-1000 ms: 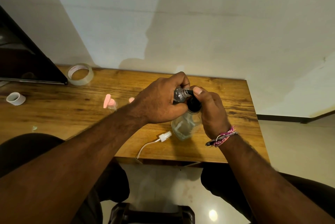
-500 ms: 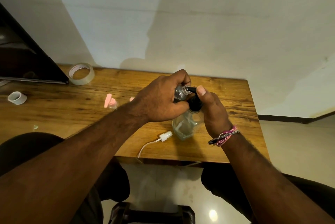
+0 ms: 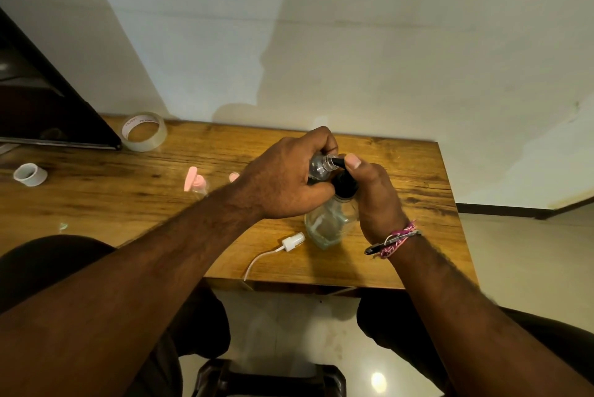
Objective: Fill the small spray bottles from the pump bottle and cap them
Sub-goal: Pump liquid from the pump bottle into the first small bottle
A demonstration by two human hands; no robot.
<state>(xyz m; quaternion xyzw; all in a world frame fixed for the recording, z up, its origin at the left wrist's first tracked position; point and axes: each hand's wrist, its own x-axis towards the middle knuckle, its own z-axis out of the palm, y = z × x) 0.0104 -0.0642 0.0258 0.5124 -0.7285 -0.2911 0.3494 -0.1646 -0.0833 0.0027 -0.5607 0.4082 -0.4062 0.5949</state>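
Nothing much has shifted since a second ago: my left hand (image 3: 283,184) still has its fingers curled round the small spray bottle (image 3: 319,165), mouth at the black nozzle. My right hand (image 3: 374,197) wraps the pump bottle (image 3: 331,223), thumb on the pump head, standing on the counter (image 3: 418,191). A white sprayer cap (image 3: 293,240) lies just beside it.

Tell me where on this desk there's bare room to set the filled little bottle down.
Bare wood lies right of the right hand, out to the desk edge, and along the back between the tape roll and the left hand. Crowded: in front of the pump bottle, where the white sprayer cap lies, and by the pink-capped bottle.
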